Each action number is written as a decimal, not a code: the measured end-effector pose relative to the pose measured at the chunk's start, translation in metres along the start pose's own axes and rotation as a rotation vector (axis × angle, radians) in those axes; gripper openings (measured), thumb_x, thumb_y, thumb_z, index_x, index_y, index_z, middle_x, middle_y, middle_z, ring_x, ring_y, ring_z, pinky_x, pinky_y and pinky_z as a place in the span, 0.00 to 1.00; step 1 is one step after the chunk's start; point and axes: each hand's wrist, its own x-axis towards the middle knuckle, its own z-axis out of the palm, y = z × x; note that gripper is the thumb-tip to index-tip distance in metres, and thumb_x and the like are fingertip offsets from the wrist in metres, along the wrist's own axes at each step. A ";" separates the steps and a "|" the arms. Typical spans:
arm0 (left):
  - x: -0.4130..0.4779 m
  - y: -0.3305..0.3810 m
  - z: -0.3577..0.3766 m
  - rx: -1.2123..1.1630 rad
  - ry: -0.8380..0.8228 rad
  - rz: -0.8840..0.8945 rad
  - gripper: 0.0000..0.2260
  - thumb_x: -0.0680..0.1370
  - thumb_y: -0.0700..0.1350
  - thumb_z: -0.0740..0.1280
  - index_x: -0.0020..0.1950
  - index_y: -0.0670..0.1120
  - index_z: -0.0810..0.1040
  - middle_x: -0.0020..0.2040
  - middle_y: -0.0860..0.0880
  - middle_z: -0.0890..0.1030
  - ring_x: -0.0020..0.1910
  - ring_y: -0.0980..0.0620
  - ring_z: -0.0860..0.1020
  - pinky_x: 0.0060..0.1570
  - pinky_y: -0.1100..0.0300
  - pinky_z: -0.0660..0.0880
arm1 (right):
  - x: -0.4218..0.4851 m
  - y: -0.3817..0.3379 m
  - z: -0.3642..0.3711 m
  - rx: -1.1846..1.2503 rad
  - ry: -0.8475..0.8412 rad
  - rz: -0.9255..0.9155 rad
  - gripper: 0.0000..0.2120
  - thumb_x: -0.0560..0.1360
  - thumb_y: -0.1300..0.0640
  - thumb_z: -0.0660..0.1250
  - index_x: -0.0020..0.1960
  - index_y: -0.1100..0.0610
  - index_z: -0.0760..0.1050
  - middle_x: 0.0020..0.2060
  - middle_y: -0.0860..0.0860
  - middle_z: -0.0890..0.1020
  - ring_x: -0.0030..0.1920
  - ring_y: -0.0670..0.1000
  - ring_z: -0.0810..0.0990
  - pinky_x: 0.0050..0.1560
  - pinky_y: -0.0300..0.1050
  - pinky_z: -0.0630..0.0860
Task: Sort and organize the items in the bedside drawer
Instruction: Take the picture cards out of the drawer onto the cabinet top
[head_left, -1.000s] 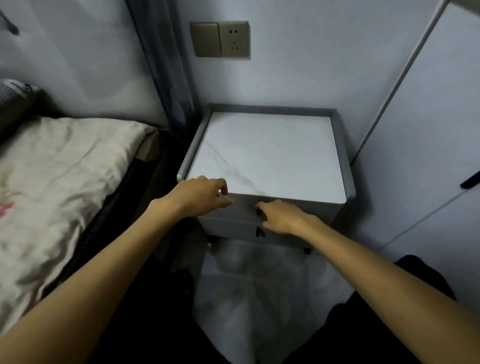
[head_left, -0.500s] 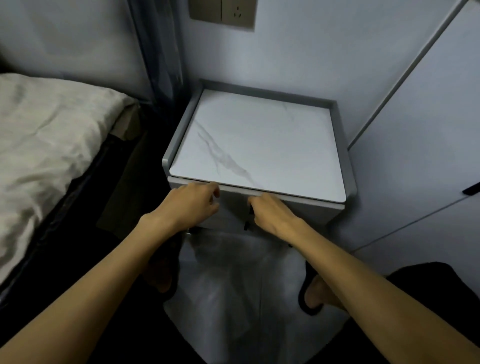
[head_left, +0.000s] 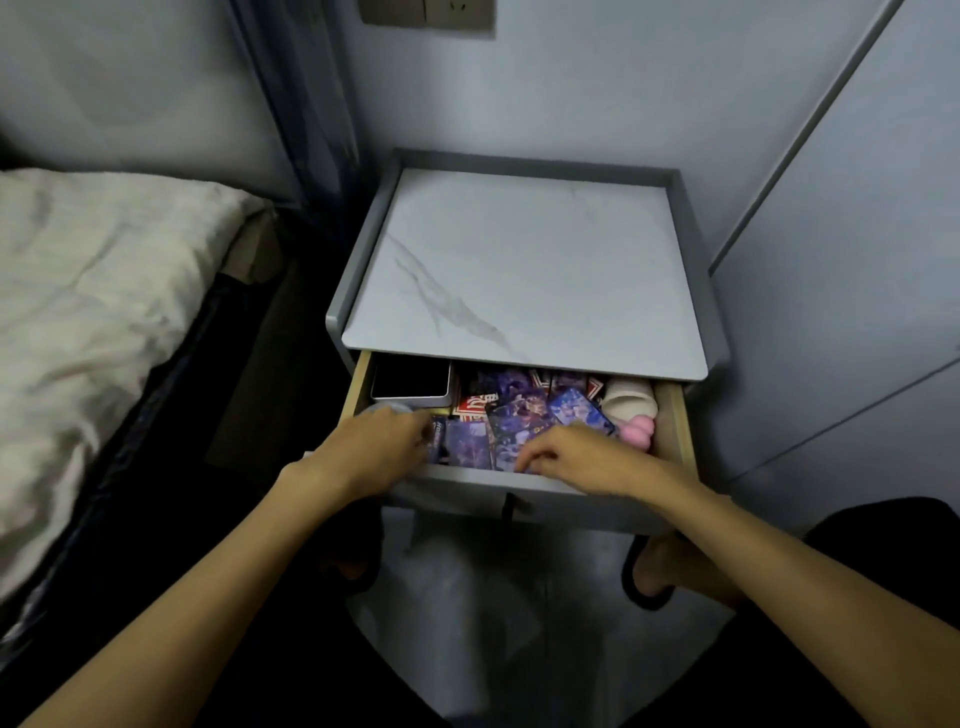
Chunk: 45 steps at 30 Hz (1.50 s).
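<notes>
Left fingers (head_left: 418, 434) are bent down into the drawer's 8 o'clock corner, mostly hidden behind the back of the left hand (head_left: 379, 447), so I cannot tell whether they clamp anything. Right fingers (head_left: 530, 460) curl with their tips on the purple cards (head_left: 519, 426) at the 6 o'clock edge. The right hand (head_left: 582, 457) may be pinching one, but that too I cannot tell. The drawer (head_left: 675, 415) stands pulled out under the marbled bench (head_left: 519, 270), its contents jumbled, so I judge the task barely begun: opening is done, and every bit of sorting is left. Counted: one dark-screened device (head_left: 410, 382) in a white surround at 10 o'clock; one pale round thing (head_left: 387, 408) just beside the left hand; one red pack (head_left: 470, 405) near the middle, with another red corner showing toward 1 o'clock; at least five purple cards overlapping loosely, more probably hidden beneath; one cream roll (head_left: 628, 402) at 2 o'clock; and one pink lump (head_left: 640, 432) touching it at 3 o'clock. The bed (head_left: 104, 312) lies at 9 o'clock from the drawer.
</notes>
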 end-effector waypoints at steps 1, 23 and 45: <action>-0.001 0.001 0.001 0.020 -0.029 -0.002 0.12 0.81 0.48 0.59 0.62 0.49 0.75 0.63 0.46 0.78 0.60 0.46 0.77 0.54 0.53 0.73 | -0.003 0.000 0.003 0.032 -0.020 -0.008 0.11 0.79 0.59 0.64 0.56 0.52 0.83 0.53 0.46 0.84 0.53 0.44 0.80 0.56 0.37 0.73; 0.022 0.039 0.038 0.119 -0.213 0.296 0.23 0.79 0.52 0.66 0.72 0.49 0.65 0.69 0.46 0.73 0.65 0.44 0.75 0.57 0.52 0.73 | 0.003 0.037 0.022 -0.432 0.061 0.242 0.43 0.67 0.45 0.77 0.75 0.52 0.59 0.71 0.55 0.63 0.71 0.57 0.64 0.67 0.55 0.69; 0.051 0.032 0.053 0.157 -0.176 0.158 0.18 0.76 0.49 0.70 0.64 0.47 0.74 0.60 0.44 0.78 0.58 0.42 0.78 0.52 0.52 0.74 | 0.002 0.056 0.004 0.095 0.249 0.234 0.20 0.69 0.61 0.77 0.56 0.50 0.74 0.53 0.44 0.76 0.45 0.44 0.75 0.37 0.37 0.70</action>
